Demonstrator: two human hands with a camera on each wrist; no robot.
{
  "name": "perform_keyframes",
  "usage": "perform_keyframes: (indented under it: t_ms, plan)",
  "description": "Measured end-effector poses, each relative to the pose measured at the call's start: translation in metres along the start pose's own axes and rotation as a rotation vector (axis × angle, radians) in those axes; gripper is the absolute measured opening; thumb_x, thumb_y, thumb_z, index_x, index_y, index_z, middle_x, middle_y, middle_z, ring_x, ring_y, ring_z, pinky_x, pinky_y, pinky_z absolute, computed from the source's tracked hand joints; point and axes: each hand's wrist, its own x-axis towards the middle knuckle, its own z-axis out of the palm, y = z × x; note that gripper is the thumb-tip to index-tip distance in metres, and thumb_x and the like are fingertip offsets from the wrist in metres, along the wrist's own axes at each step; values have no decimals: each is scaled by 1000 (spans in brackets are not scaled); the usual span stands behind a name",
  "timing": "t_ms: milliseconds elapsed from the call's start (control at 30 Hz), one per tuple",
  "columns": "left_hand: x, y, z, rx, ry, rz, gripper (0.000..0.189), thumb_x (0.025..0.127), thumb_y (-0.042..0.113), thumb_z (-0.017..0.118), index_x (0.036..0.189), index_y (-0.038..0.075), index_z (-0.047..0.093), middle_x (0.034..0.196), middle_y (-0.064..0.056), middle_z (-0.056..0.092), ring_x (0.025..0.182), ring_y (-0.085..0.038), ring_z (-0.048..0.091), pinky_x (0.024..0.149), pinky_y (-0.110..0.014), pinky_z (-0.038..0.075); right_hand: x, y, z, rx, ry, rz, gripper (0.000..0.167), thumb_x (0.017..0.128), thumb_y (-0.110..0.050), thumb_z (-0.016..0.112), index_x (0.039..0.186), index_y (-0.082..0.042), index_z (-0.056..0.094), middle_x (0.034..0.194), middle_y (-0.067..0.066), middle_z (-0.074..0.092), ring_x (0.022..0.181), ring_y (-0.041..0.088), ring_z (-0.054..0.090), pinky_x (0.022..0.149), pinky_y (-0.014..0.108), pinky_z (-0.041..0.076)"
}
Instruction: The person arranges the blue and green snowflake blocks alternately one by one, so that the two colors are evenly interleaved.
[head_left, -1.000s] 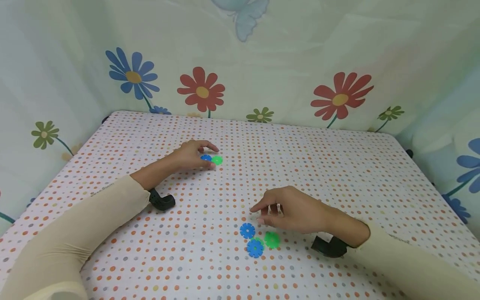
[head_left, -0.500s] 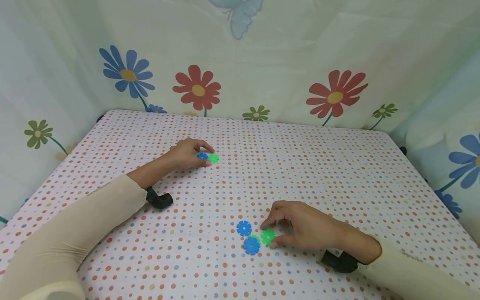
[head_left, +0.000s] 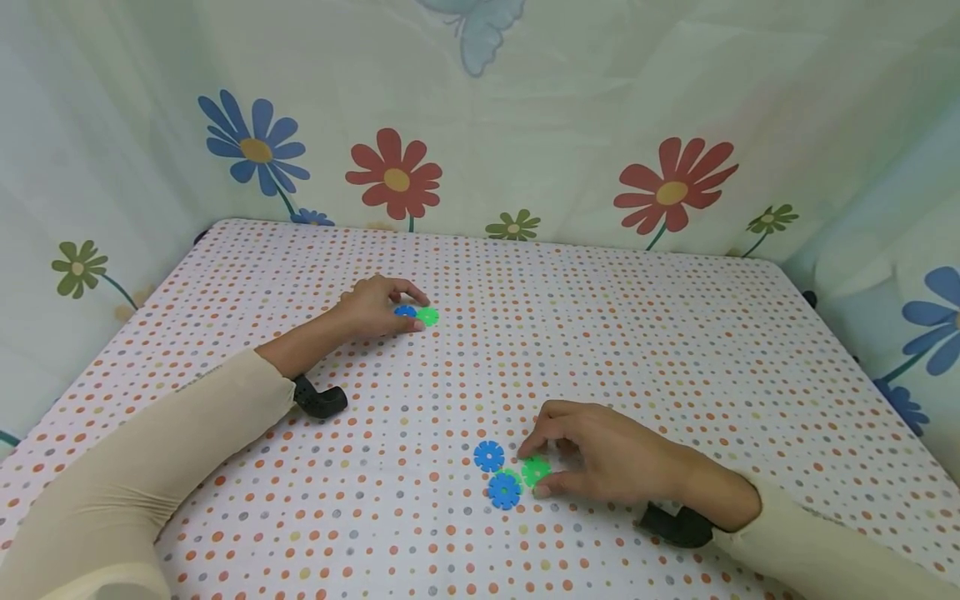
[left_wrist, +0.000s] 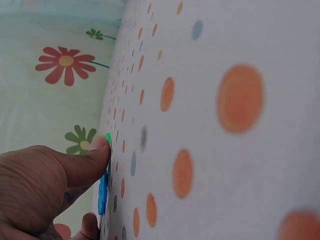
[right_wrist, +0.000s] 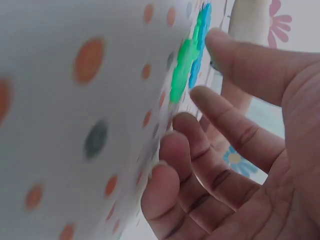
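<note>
The right hand (head_left: 607, 454) rests on the spotted table (head_left: 675, 350), near the front edge. Its thumb and first finger pinch a green flower disc (head_left: 536, 471) that lies flat on the cloth. From the right wrist view the green disc (right_wrist: 182, 67) sits right at the fingertips (right_wrist: 200, 95), and the other fingers are loosely bent beside it.

Just to the left of that disc lie 2 blue flower discs. The nearer blue disc (head_left: 504, 491) touches a bit of green that peeks out from under it, close to the pinched disc. The other blue disc (head_left: 489, 456) lies a little farther from the front edge, just beside them.

The left hand (head_left: 375, 307) rests near the middle of the table, closer to the left edge. Its fingers curl over a small blue disc (head_left: 405, 312), and its thumb presses beside a small green disc (head_left: 428, 316). These 2 discs touch each other. From the left wrist view the thumb (left_wrist: 82, 162) pushes down on the cloth right by them.

A flowery cloth wall (head_left: 525, 125) stands along the back edge.
</note>
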Motion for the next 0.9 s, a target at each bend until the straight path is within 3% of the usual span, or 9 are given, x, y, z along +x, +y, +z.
perform_keyframes:
  t_ms: [200, 467, 900]
  plan:
    - [0, 2, 0, 18, 9, -20, 37, 84, 41, 77, 118, 34, 66, 134, -12, 57, 126, -34, 49, 97, -60, 38, 5, -12, 8, 23, 3, -32, 30, 81, -40, 80, 108, -30, 72, 99, -17, 56, 74, 4, 48, 66, 17, 43]
    - [-1, 3, 0, 14, 11, -36, 38, 82, 42, 79, 117, 35, 66, 134, -11, 56, 126, -35, 47, 99, -63, 33, 13, -24, 15, -40, -39, -73, 31, 82, -39, 80, 111, -30, 72, 104, -18, 55, 88, 0, 53, 78, 19, 47]
    - [-1, 4, 2, 44, 25, -9, 36, 85, 41, 76, 119, 34, 67, 132, -11, 58, 125, -36, 48, 101, -67, 30, 14, -26, 16, -76, -51, -105, 27, 84, -39, 78, 108, -28, 70, 106, -18, 55, 93, -2, 54, 81, 22, 49]
